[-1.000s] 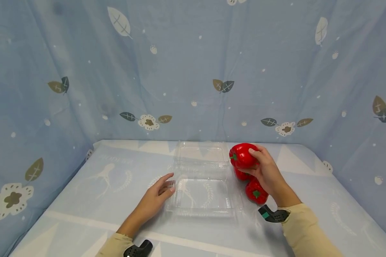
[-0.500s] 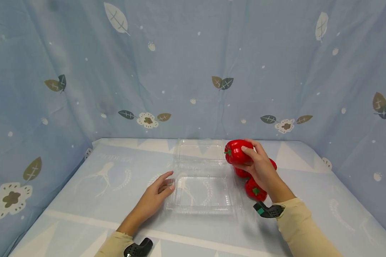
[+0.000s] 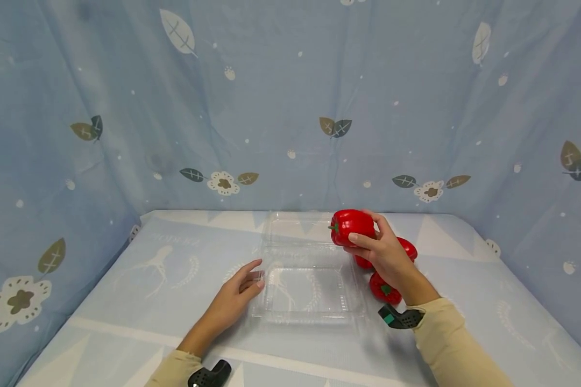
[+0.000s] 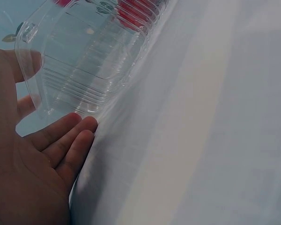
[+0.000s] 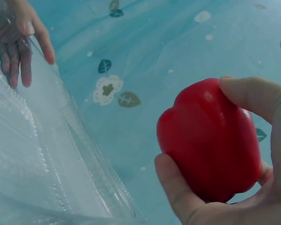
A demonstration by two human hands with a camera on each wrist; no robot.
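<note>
My right hand (image 3: 386, 257) grips a glossy red bell pepper (image 3: 351, 228) with a green stem, held in the air near the right side of a hinged clear plastic container (image 3: 307, 316). In the right wrist view, thumb and fingers wrap the bell pepper (image 5: 210, 140) from the sides. The container lies unfolded, its lid half toward the back. Beside its left wall rests my left hand (image 3: 234, 295), fingers loosely extended. From the left wrist view, the fingers (image 4: 72, 152) of that hand touch or nearly touch the container's clear wall (image 4: 79, 84).
Several more red bell peppers lie right of the container, including a front one (image 3: 384, 289) and one behind the right wrist (image 3: 409, 248). A patterned cloth (image 3: 140, 301) covers the table, and a blue curtain (image 3: 290, 107) hangs behind it.
My right hand has carried the bell pepper leftward toward the container, uncovering more of the peppers behind it. The left hand has stayed by the container's left side.
</note>
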